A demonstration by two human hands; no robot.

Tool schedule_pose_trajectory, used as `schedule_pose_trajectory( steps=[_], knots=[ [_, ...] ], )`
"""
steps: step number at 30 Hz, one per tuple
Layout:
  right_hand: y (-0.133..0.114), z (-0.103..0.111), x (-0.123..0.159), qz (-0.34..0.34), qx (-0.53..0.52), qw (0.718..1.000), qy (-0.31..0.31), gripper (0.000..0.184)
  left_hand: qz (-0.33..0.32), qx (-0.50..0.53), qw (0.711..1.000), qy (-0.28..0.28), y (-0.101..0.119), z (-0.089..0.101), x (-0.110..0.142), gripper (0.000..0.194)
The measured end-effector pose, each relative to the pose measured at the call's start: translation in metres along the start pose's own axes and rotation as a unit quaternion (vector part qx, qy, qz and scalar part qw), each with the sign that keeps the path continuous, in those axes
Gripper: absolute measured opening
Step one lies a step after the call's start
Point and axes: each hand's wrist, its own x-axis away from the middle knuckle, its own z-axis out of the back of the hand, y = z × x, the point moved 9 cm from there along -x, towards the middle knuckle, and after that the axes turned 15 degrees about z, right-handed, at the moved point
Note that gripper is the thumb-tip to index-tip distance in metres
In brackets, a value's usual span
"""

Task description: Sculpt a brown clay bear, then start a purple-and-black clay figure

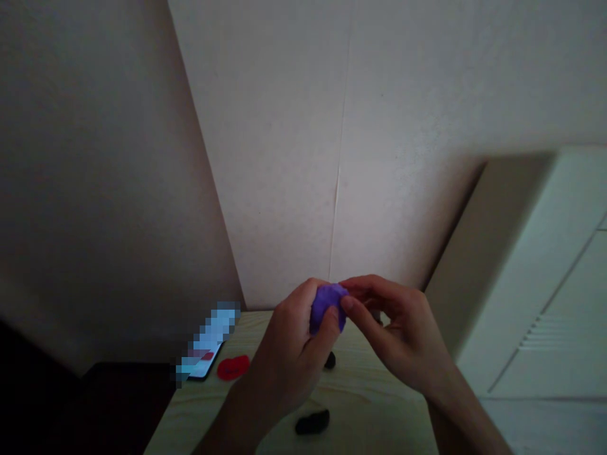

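Observation:
A lump of purple modelling clay (pixel 327 302) is held up above the wooden table. My left hand (pixel 298 341) is closed around it, with the thumb pressed on its near face. From the right, my right hand (pixel 396 322) pinches the clay's right edge between thumb and fingers. Below my hands lie a small black lump (pixel 331 361), partly hidden by my left hand, and a longer black piece (pixel 312 422). A flat red piece (pixel 232 367) rests to the left of my left forearm.
The pale wooden table (pixel 370 404) meets the wall (pixel 284 158) at its far edge. A phone (pixel 203 363) with a lit, pixelated screen lies at the table's left edge. On the right stands a white cabinet-like unit (pixel 531 284) with slots.

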Motion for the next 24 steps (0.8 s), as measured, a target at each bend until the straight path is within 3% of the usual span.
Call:
schedule_pose_trajectory(
  steps=[4,7,12,19,24],
  knots=[
    [-0.016,0.002,-0.002,0.089,0.066,0.994,-0.009,0.019,-0.045,-0.047,0.998,0.013,0.010,0.002,0.003,0.011],
    [-0.022,0.005,-0.003,0.106,0.107,0.989,-0.009,0.016,-0.070,-0.072,0.995,0.019,0.014,0.000,0.006,0.012],
    [-0.022,0.007,-0.001,0.077,0.074,0.994,0.025,0.014,-0.088,-0.053,0.995,0.002,0.014,-0.006,0.008,0.016],
    [-0.001,-0.002,-0.001,-0.029,-0.142,0.988,0.059,0.008,-0.049,-0.009,0.999,-0.003,0.012,-0.002,0.005,0.031],
    [-0.008,0.000,-0.004,0.009,-0.109,0.993,0.045,0.019,-0.023,0.027,0.999,-0.011,0.006,0.002,0.006,0.033]
  ],
)
